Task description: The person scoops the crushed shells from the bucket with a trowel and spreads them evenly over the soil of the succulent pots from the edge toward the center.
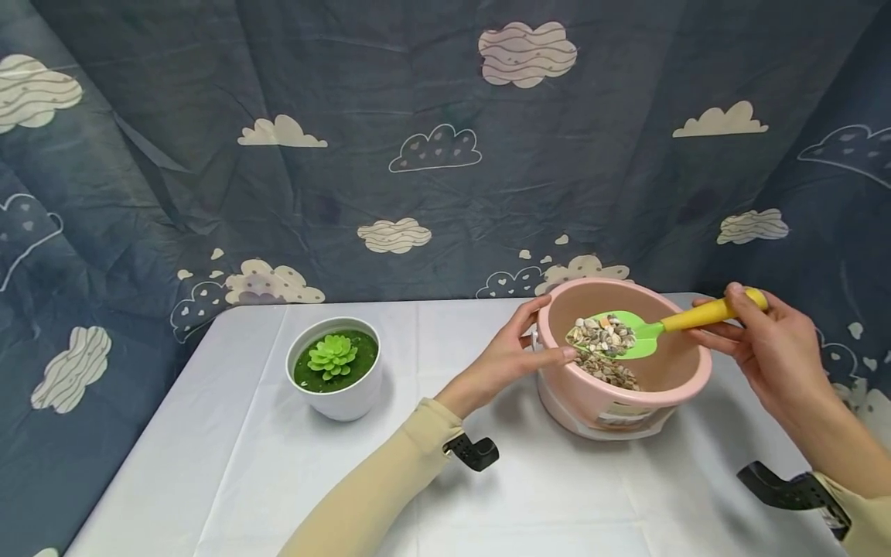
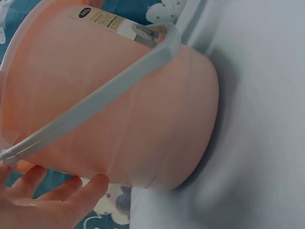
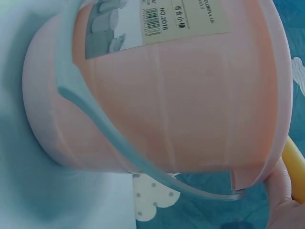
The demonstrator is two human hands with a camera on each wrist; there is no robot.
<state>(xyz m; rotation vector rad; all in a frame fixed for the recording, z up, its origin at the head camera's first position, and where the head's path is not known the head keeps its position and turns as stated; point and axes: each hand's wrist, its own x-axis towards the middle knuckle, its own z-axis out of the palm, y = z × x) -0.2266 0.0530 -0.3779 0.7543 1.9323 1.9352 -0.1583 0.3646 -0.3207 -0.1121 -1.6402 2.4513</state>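
A pale pink bucket (image 1: 685,387) stands on the right of the table, with its pale carrying handle (image 2: 102,98) hanging down the outside. Mixed small pebbles (image 1: 604,370) lie inside. My right hand (image 1: 783,348) grips the yellow handle of a toy trowel (image 1: 647,331); its green blade carries a heap of pebbles above the bucket's opening. At the bucket's left side, my left hand (image 1: 504,352) holds the rim, thumb towards the front and fingers farther back. In the left wrist view, its fingers (image 2: 90,193) reach along the bucket's outer wall.
On the left of the white-covered table (image 1: 230,480) stands a white pot (image 1: 348,398) with a green succulent (image 1: 332,357). Behind hangs a dark blue curtain (image 1: 445,201) with cloud prints. A printed label (image 3: 167,24) is stuck on the bucket's front.
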